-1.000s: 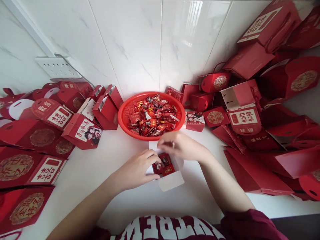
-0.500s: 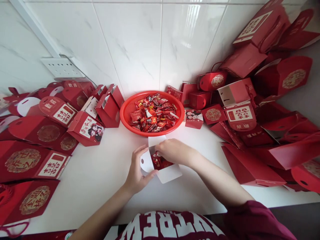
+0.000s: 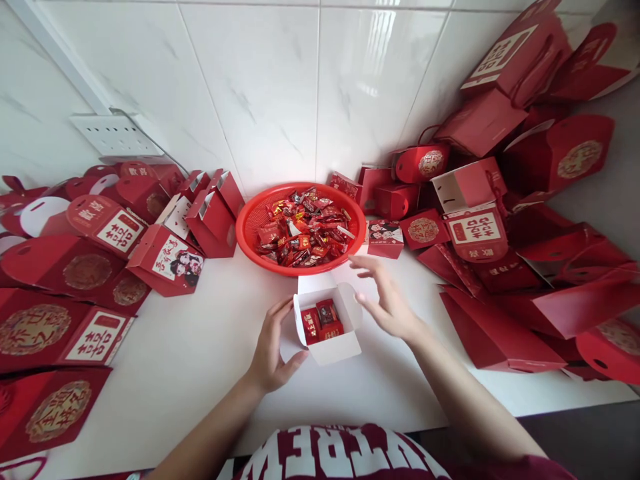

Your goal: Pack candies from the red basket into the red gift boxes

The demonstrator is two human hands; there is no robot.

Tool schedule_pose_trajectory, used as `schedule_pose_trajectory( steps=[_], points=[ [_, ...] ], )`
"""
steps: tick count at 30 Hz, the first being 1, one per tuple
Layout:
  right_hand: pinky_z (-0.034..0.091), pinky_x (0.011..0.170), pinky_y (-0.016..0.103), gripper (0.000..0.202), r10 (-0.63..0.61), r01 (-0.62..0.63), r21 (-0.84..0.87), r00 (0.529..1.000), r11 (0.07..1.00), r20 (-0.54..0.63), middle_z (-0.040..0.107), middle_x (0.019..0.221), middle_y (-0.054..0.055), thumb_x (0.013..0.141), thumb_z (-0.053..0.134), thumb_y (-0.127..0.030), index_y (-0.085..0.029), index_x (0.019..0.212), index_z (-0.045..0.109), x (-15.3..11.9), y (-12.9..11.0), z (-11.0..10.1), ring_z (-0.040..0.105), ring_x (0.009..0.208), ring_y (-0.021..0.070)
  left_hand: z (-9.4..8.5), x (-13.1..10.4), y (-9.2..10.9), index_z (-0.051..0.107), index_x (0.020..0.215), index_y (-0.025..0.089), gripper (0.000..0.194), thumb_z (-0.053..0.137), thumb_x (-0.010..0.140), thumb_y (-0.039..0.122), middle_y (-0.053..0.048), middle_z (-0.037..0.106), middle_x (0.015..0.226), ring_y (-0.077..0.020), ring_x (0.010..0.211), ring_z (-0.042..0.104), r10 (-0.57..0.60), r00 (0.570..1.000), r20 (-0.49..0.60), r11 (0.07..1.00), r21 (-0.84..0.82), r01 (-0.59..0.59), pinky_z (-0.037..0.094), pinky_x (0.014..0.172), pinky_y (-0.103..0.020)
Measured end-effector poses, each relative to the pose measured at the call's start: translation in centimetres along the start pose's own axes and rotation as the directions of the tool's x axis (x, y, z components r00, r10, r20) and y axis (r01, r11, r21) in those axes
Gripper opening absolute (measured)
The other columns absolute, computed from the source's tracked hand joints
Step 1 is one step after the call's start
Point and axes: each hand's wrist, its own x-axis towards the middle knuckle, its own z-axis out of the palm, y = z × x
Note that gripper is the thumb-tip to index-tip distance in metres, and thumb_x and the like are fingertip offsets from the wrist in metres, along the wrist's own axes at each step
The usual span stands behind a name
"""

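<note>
The pale counter (image 3: 200, 333) carries everything, its back edge against the tiled wall (image 3: 265, 80). The bigger heap of red gift boxes (image 3: 500, 333) takes up the right end, stacked from the back right corner towards the near edge; a smaller group of red cartons (image 3: 40, 263) lines the left end. Midway along the back edge, between the two, sits the round red basket (image 3: 242, 233), heaped with loose wrapped candies (image 3: 305, 233).

In front of the basket, nearer the counter's near edge, the small open box (image 3: 336, 350) shows its white inside, flaps folded outwards at the back, front and right, and the left one more upright. The left hand (image 3: 270, 350) curves round the box's left side, thumb and fingers spread apart, thumb tip by its front left corner; it seems to steady the box, though how firmly it presses I cannot tell. The right hand (image 3: 387, 307) is out of the box and beside its right flap, fingers spread, nothing visible in them, fingertips near the basket's rim. Inside the box lie the packed sweets (image 3: 330, 330), red ones and a darker one (image 3: 326, 312), low enough that they look unlikely to get in the way of the flaps
</note>
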Motion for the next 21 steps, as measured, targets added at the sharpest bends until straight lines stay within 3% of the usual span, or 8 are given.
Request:
schedule_pose_trajectory(
  steps=[3, 7, 12, 17, 21],
  points=[
    [0.030, 0.117, 0.055, 0.097, -0.065, 0.049, 0.093, 0.982, 0.994, 0.180, 0.024, 0.160, 0.017, 0.085, 0.041, -0.081, -0.021, 0.157, 0.016, -4.0, 1.6, 0.7, 0.027, 0.146, 0.0350, -0.1, 0.3, -0.1, 0.026, 0.155, 0.021, 0.078, 0.051, 0.090, 0.057, -0.018, 0.029, 0.156, -0.0391, 0.143, 0.031, 0.048, 0.997, 0.068, 0.998, 0.045, -0.051, 0.030, 0.115, -0.056],
    [0.020, 0.121, 0.055, 0.125, -0.007, -0.009, 0.064, 0.970, 0.998, 0.242, 0.008, 0.165, 0.018, 0.071, 0.055, -0.086, -0.018, 0.159, -0.003, -6.4, 2.4, 1.5, 0.013, 0.150, 0.0369, 0.1, 0.5, -0.5, 0.026, 0.155, 0.021, 0.083, 0.045, 0.089, 0.066, -0.018, 0.017, 0.162, -0.0422, 0.147, 0.021, 0.041, 0.990, 0.133, 0.999, 0.028, -0.045, 0.025, 0.117, -0.059],
    [0.023, 0.120, 0.057, 0.117, -0.078, 0.071, 0.040, 0.976, 0.997, 0.202, 0.017, 0.163, 0.014, 0.072, 0.070, -0.073, -0.024, 0.158, 0.008, -5.4, 1.7, 2.8, 0.017, 0.149, 0.0369, 1.1, 0.3, -1.2, 0.013, 0.158, 0.020, 0.099, 0.062, 0.082, 0.060, -0.018, 0.011, 0.163, -0.0426, 0.150, 0.010, -0.038, 0.990, 0.134, 0.990, -0.128, 0.055, 0.017, 0.119, -0.062],
    [0.029, 0.119, 0.055, 0.088, 0.003, -0.019, 0.103, 0.988, 0.994, 0.157, 0.025, 0.159, 0.013, 0.090, 0.061, -0.055, -0.025, 0.157, 0.012, -5.5, 0.7, 4.5, 0.024, 0.147, 0.0333, 1.7, -0.1, -1.5, -0.006, 0.157, 0.026, 0.125, 0.082, 0.070, 0.046, -0.020, 0.033, 0.153, -0.0392, 0.138, 0.041, -0.098, 0.987, 0.130, 0.944, -0.301, 0.134, 0.036, 0.111, -0.060],
    [0.024, 0.121, 0.056, 0.085, 0.075, -0.096, 0.194, 0.991, 0.976, 0.111, 0.013, 0.164, 0.012, 0.094, 0.055, -0.051, -0.024, 0.158, 0.006, -6.0, 0.3, 5.4, 0.017, 0.150, 0.0329, 1.5, 0.0, -1.0, -0.001, 0.158, 0.026, 0.128, 0.085, 0.065, 0.045, -0.020, 0.039, 0.147, -0.0383, 0.131, 0.045, -0.044, 0.994, 0.101, 0.981, -0.183, 0.062, 0.039, 0.107, -0.058]
  ],
)
